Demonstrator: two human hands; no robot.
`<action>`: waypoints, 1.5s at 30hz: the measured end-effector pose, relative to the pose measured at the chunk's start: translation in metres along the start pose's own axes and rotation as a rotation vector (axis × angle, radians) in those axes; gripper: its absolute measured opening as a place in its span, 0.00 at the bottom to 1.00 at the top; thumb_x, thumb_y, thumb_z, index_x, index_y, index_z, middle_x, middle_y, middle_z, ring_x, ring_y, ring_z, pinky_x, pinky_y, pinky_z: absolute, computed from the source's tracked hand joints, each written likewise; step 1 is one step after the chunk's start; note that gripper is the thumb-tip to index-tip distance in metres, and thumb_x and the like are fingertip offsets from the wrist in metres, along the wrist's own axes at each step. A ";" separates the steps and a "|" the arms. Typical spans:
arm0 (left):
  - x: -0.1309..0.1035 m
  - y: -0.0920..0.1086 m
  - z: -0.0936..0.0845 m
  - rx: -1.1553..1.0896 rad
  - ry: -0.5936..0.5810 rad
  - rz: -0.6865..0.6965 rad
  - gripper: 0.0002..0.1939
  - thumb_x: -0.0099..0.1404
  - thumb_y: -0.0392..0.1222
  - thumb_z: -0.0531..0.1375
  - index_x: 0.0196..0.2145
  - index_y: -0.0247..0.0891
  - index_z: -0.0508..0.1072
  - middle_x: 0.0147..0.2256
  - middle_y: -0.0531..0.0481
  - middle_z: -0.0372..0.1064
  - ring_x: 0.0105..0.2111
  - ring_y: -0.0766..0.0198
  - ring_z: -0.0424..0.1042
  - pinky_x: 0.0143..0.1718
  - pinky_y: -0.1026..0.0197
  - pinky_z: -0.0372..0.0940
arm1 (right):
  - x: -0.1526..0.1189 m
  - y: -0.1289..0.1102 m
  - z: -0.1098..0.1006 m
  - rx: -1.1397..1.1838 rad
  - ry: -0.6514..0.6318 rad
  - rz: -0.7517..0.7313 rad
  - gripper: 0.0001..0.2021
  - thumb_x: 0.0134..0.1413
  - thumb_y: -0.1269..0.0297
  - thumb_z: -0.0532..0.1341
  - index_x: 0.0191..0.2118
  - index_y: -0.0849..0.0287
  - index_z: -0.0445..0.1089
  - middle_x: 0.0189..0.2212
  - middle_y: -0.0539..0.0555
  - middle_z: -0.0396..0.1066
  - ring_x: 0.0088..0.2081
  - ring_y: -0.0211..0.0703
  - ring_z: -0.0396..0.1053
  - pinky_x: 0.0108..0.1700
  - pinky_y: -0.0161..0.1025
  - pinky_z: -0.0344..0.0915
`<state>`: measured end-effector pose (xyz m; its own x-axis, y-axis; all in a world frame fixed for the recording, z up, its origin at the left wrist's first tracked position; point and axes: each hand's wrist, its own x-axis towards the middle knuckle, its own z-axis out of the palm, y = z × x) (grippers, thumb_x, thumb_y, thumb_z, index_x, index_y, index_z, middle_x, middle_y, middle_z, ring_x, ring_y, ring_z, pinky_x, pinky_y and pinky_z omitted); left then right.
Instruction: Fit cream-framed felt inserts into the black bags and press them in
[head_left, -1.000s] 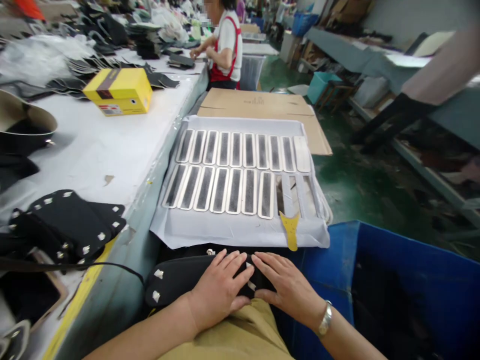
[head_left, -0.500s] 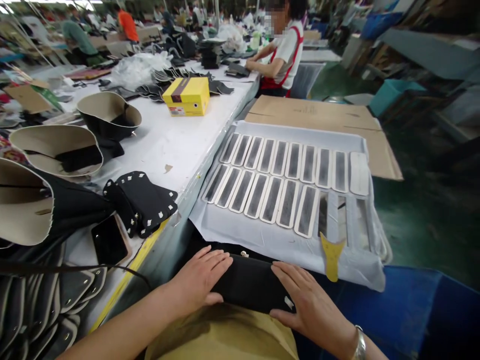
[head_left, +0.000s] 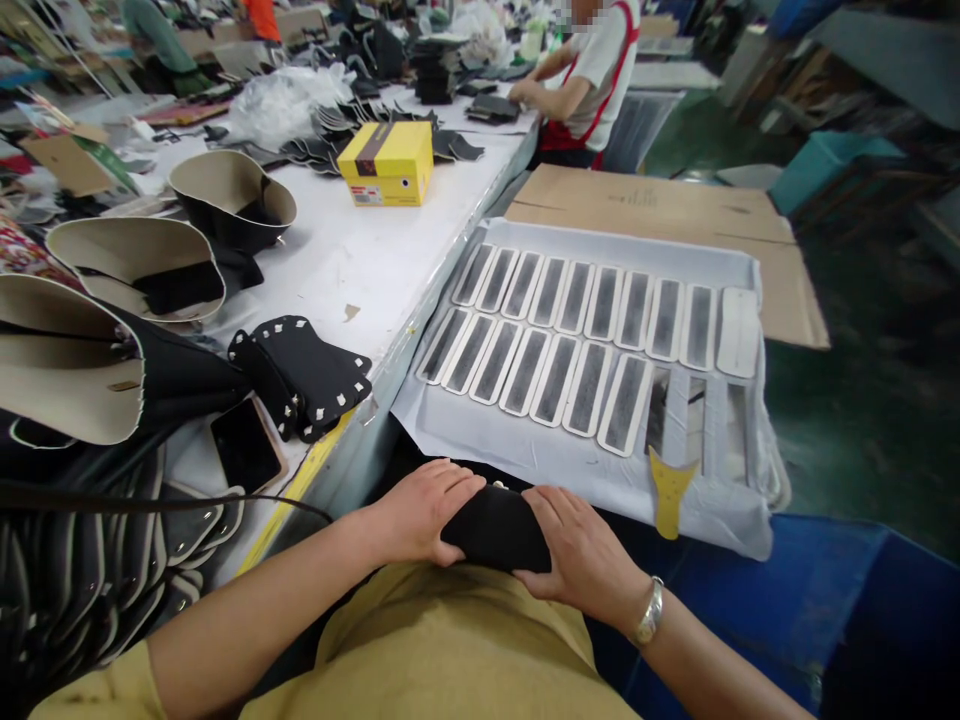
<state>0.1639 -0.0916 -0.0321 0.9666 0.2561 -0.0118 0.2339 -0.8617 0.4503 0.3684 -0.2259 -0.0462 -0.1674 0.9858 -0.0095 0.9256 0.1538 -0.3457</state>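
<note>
Upper left, a white desk (head_left: 405, 260) bears a closed yellow box (head_left: 390, 165), a tray (head_left: 480, 425) at right holds rowed strips (head_left: 550, 292), and the left hand (head_left: 424, 515) and right hand (head_left: 585, 555) clamp fingers (head_left: 459, 488) on a lower-centre black piece (head_left: 496, 530).

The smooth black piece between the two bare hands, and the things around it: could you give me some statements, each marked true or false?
1. The bare left hand and bare right hand both hold the smooth black piece. True.
2. The shiny silver bracelet is on the left wrist. False: it is on the right wrist.
3. The bright yellow box with a dark band stands on the white-surfaced table. True.
4. The flat yellow notched piece lies on that box. False: it lies at the near edge of the pale grey cloth.
5. Dark, white-rimmed strips lie in two rows. True.
</note>
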 end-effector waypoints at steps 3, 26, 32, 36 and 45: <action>0.000 -0.002 0.002 0.001 0.017 0.026 0.38 0.44 0.44 0.65 0.52 0.31 0.60 0.49 0.38 0.65 0.49 0.51 0.64 0.55 0.50 0.55 | 0.002 0.000 0.000 -0.004 -0.009 -0.006 0.36 0.33 0.55 0.67 0.50 0.69 0.62 0.45 0.65 0.64 0.46 0.56 0.62 0.51 0.50 0.61; -0.061 -0.047 -0.012 -0.393 0.030 -0.336 0.54 0.42 0.43 0.67 0.62 0.40 0.43 0.53 0.42 0.58 0.52 0.51 0.60 0.56 0.48 0.51 | 0.069 -0.053 0.025 0.131 -0.003 0.027 0.34 0.35 0.55 0.65 0.50 0.67 0.62 0.46 0.63 0.64 0.48 0.55 0.61 0.53 0.50 0.58; -0.085 -0.057 0.007 -1.027 0.227 -0.638 0.17 0.54 0.44 0.60 0.41 0.36 0.67 0.34 0.51 0.65 0.36 0.64 0.66 0.37 0.63 0.62 | 0.081 -0.062 0.032 0.112 0.008 0.013 0.36 0.36 0.53 0.65 0.53 0.68 0.61 0.49 0.64 0.63 0.50 0.57 0.60 0.53 0.51 0.58; -0.072 -0.050 0.009 -1.002 0.254 -0.785 0.11 0.53 0.45 0.61 0.30 0.34 0.67 0.23 0.57 0.60 0.23 0.71 0.60 0.25 0.68 0.57 | 0.087 -0.069 0.038 0.092 0.027 0.016 0.38 0.38 0.51 0.65 0.54 0.67 0.60 0.50 0.65 0.63 0.51 0.57 0.60 0.53 0.52 0.58; -0.059 -0.051 -0.006 -0.929 0.149 -0.897 0.10 0.52 0.46 0.60 0.24 0.35 0.67 0.17 0.58 0.59 0.16 0.72 0.57 0.14 0.70 0.53 | 0.090 -0.073 0.038 0.083 0.009 0.030 0.37 0.39 0.49 0.65 0.54 0.65 0.60 0.51 0.64 0.63 0.52 0.57 0.60 0.53 0.52 0.59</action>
<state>0.0948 -0.0605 -0.0492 0.4772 0.6787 -0.5582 0.5710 0.2434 0.7841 0.2732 -0.1507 -0.0571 -0.1364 0.9906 -0.0125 0.8987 0.1184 -0.4224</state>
